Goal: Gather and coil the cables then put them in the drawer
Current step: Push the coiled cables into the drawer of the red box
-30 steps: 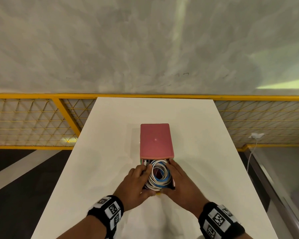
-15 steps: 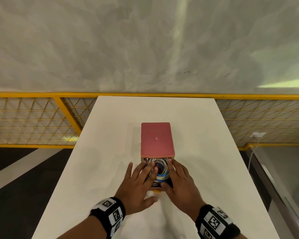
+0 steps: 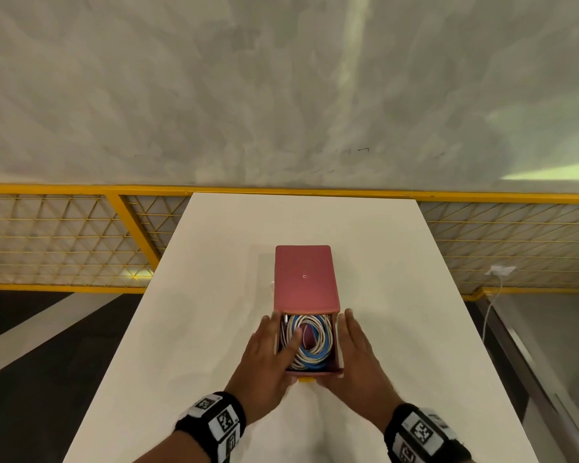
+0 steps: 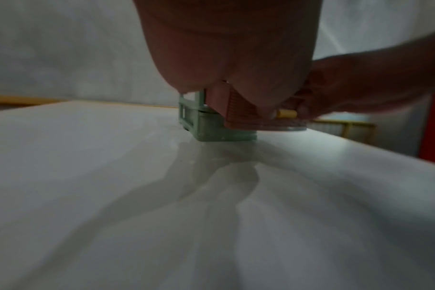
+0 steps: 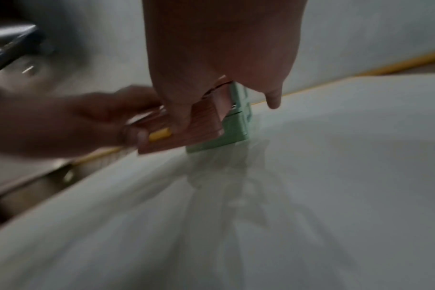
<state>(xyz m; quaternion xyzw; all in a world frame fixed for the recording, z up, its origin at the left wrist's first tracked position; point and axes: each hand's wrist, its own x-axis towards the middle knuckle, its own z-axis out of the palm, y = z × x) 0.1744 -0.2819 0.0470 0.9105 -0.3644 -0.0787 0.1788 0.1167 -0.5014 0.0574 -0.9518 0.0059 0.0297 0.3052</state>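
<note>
A pink drawer box (image 3: 304, 279) stands on the white table (image 3: 214, 312), its drawer (image 3: 315, 373) pulled out toward me. Coiled white and blue cables (image 3: 315, 342) lie inside the drawer. My left hand (image 3: 268, 355) lies along the drawer's left side with straight fingers, one finger resting on the coil. My right hand (image 3: 356, 352) lies flat against the drawer's right side. In the wrist views both thumbs sit on the pink drawer front (image 5: 201, 125) beside its yellow handle (image 5: 160, 134) (image 4: 287, 113). Below the drawer is a green base (image 4: 211, 129).
Bare tabletop lies on both sides of the box and beyond it. A yellow mesh fence (image 3: 81, 235) runs behind the table's far edge. A white plug with a cable (image 3: 500, 270) hangs on the fence at the right.
Both hands have come off the top of the coil, where they pressed with spread fingers, and moved out to the drawer's two sides. The cables now show in the drawer.
</note>
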